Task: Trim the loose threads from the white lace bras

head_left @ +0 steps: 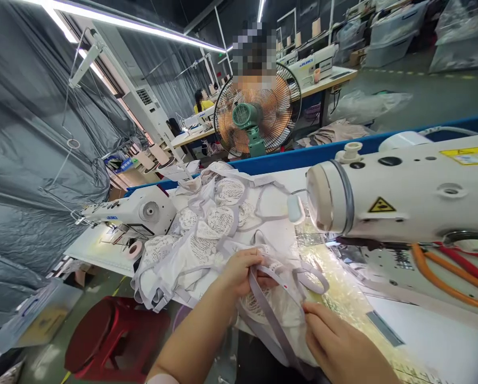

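Note:
A white lace bra (276,306) with pale lilac straps hangs over the table's front edge between my hands. My left hand (244,269) is closed on its upper edge, near a loose strap (273,314) that falls down the front. At the bra's right side, my right hand (330,338) pinches the lilac edging between thumb and fingers. A small red mark shows on the edging between the hands. Several more white lace bras (218,218) lie in a heap on the table, just beyond and left of my left hand.
A white sewing machine (402,186) stands close on my right, with orange-handled scissors (434,277) under its arm. Another sewing machine (143,213) is at the left. A large fan (258,112) and a blue trough edge (278,164) lie beyond. A red stool (106,336) stands lower left.

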Available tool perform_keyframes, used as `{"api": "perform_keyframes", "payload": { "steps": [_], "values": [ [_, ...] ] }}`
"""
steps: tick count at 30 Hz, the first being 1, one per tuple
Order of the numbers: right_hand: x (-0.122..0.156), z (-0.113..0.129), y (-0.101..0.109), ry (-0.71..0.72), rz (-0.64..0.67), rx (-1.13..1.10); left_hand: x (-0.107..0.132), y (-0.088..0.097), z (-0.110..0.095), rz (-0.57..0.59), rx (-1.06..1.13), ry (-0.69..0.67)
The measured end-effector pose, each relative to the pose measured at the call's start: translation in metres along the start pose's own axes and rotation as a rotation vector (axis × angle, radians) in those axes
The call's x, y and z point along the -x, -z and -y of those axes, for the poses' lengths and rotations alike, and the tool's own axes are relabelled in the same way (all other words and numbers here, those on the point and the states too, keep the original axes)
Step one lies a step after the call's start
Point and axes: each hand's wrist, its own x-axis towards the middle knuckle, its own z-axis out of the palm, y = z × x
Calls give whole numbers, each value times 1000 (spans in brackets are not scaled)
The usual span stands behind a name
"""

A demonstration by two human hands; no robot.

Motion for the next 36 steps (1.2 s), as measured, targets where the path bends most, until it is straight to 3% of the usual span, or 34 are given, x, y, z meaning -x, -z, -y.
{"api": "perform_keyframes", "payload": {
  "steps": [5, 9, 16, 19, 22, 25, 28, 30, 31, 34, 36],
  "values": [
    [-16, 7, -8, 62, 79, 74, -12, 6, -6, -56, 73, 35],
    [-32, 2, -1, 129, 46, 166, -24, -1, -14, -57, 149, 29],
    [-61, -2, 22, 47, -80, 256, -40, -25, -29, -8, 251, 7],
    [-61, 10, 11, 69, -87, 225, -45, -27, -21, -35, 271, 39],
    [-58, 19, -9, -7, -106, 110, -43, -23, -9, -67, 271, 63],
    [-57, 22, -23, -76, -128, 7, -23, -18, -3, -167, 119, -165],
    [-61, 23, -26, -115, -153, -36, 11, -11, -2, -368, -137, -562],
    [-64, 24, -25, -120, -169, -80, 32, -6, -2, -515, -476, -822],
    [-66, 25, -25, -112, -173, -110, 39, -3, -2, -475, -642, -786],
    [-66, 28, -30, -68, -164, -186, 47, 0, -1, -236, -953, -514],
    [-63, 29, -35, -24, -176, -160, 41, 0, -2, -193, -1050, -458]
  ]
}}
